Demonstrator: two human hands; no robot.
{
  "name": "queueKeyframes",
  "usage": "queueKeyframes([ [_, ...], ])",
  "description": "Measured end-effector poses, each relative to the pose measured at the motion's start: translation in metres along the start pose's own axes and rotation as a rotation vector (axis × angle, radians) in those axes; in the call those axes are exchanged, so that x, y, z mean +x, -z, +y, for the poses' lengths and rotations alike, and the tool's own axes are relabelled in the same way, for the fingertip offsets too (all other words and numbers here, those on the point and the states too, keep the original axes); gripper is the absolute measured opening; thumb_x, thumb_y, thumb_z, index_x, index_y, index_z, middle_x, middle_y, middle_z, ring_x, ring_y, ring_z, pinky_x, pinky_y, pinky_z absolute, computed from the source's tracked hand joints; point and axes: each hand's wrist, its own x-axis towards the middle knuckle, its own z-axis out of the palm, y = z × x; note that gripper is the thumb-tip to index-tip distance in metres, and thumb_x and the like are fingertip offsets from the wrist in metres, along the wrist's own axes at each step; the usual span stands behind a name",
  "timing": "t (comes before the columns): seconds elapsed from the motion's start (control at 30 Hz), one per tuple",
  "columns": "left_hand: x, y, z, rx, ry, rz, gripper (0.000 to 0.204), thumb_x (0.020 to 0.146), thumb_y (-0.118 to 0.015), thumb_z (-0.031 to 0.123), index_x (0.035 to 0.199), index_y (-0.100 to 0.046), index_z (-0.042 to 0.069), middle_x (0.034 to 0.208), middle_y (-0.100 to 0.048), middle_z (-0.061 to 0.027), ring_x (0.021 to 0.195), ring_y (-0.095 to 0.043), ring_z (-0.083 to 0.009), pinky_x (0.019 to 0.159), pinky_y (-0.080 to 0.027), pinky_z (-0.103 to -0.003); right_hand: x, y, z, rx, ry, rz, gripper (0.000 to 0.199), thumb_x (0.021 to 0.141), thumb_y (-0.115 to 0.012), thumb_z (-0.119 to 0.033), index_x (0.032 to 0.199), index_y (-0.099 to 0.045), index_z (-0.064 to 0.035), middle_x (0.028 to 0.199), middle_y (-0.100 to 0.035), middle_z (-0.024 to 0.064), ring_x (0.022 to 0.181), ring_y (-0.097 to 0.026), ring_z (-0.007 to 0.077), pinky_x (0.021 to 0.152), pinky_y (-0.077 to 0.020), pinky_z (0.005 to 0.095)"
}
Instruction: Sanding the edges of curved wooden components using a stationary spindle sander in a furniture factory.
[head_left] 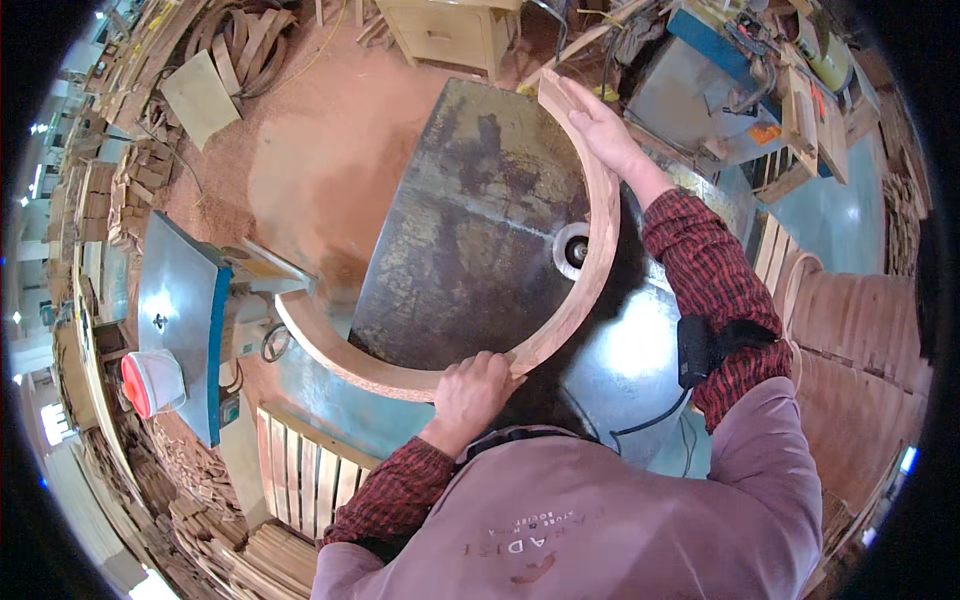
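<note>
A large curved wooden piece (604,215), shaped like an open arc, lies over a dark metal machine table (460,280). Its lower left end sticks out past the table's edge. My left hand (472,392) is closed round the arc at its near side, fingers over the top. Towards the far right end, my right hand (603,130) grips the same piece, its fingers along the outer edge. Inside the curve, close against the wood, a round spindle with a metal ring (575,251) rises from the table. Its cutting part cannot be made out.
Left of the table stands another blue-edged metal table (180,310) with a red and white bucket (153,383). Slatted wood (310,470) sits below it. Sawdust (320,160) covers the floor. A cream cabinet (450,35) is beyond, with another machine (700,90) at far right.
</note>
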Motion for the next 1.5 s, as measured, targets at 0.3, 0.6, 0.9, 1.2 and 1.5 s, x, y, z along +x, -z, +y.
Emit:
queueKeyframes([
  [0.3,-0.03,0.015,-0.027,-0.017,-0.06,-0.116,0.036,0.086,-0.079,0.038,0.104,-0.068,0.009,0.09,-0.067,-0.0074,0.083,-0.071,-0.029,0.072,-0.057,-0.042,-0.047,-0.013,-0.003,-0.01,-0.051,0.104,0.052,0.107,-0.052,-0.015,0.158,-0.044,-0.0114,0.158,-0.052,0.0131,0.146,-0.049,0.0246,0.12,-0.0352,0.0336],
  [0.6,-0.069,0.033,-0.05,0.021,-0.099,-0.187,0.027,0.087,-0.078,0.034,0.094,-0.066,0.011,0.087,-0.066,-0.006,0.086,-0.071,-0.0286,0.074,-0.056,-0.043,-0.111,-0.032,-0.019,-0.058,-0.099,0.212,0.055,0.106,-0.05,-0.006,0.16,-0.042,-0.0127,0.162,-0.047,0.0108,0.15,-0.043,0.0238,0.123,-0.0318,0.0339],
  [0.9,-0.092,0.017,-0.023,-0.059,-0.155,-0.118,0.029,0.086,-0.078,0.032,0.097,-0.065,0.008,0.092,-0.067,-0.0105,0.086,-0.07,-0.0341,0.076,-0.056,-0.046,-0.176,-0.049,-0.044,-0.169,-0.12,0.292,0.055,0.103,-0.051,-0.004,0.157,-0.043,-0.0112,0.157,-0.051,0.0175,0.145,-0.049,0.0348,0.119,-0.0398,0.0406],
  [1.2,-0.122,0.01,-0.021,0.019,-0.029,-0.164,0.018,0.091,-0.064,0.026,0.086,-0.066,0.008,0.083,-0.071,-0.0135,0.077,-0.072,-0.0338,0.069,-0.058,-0.046,-0.226,-0.065,-0.056,-0.223,-0.09,0.366,0.059,0.101,-0.05,0.002,0.159,-0.041,-0.0106,0.156,-0.05,0.0191,0.143,-0.05,0.0368,0.118,-0.0418,0.0424],
  [1.5,-0.145,0.016,-0.036,0.011,-0.049,-0.208,0.02,0.091,-0.067,0.031,0.086,-0.068,0.011,0.083,-0.071,-0.0115,0.075,-0.072,-0.0331,0.068,-0.057,-0.046,-0.258,-0.074,-0.071,-0.293,-0.193,0.375,0.07,0.097,-0.052,0.004,0.161,-0.035,-0.0151,0.155,-0.05,0.0198,0.137,-0.054,0.0409,0.115,-0.0458,0.0452],
])
